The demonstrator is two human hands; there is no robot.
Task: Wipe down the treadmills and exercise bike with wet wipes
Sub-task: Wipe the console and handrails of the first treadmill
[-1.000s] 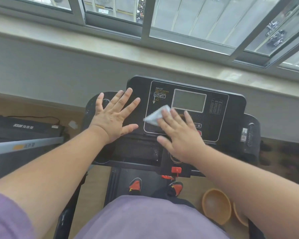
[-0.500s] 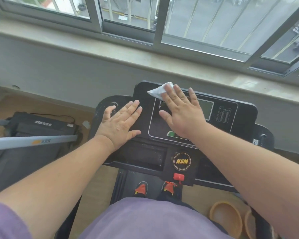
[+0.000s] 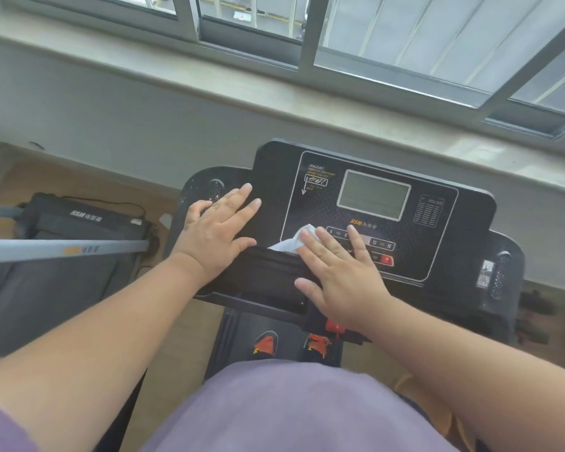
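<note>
I stand on a black treadmill, and its console [image 3: 437, 223] with a grey screen [image 3: 374, 199] sits straight ahead below the window. My right hand [image 3: 340, 272] lies flat with straight fingers and presses a white wet wipe [image 3: 292, 243] onto the lower left part of the control panel, over the button row. Only the wipe's left corner shows past my fingers. My left hand [image 3: 216, 233] rests flat and spread on the console's left side, holding nothing.
A second treadmill [image 3: 79, 230], folded low and dark, lies to the left with a grey rail [image 3: 62, 251] across it. A windowsill [image 3: 209, 89] and sliding windows run behind the console. My shoes [image 3: 291, 344] show on the belt below.
My right hand slid the wipe from the console's upper left edge down to the lower left of the panel. My left hand stayed on the console's left side.
</note>
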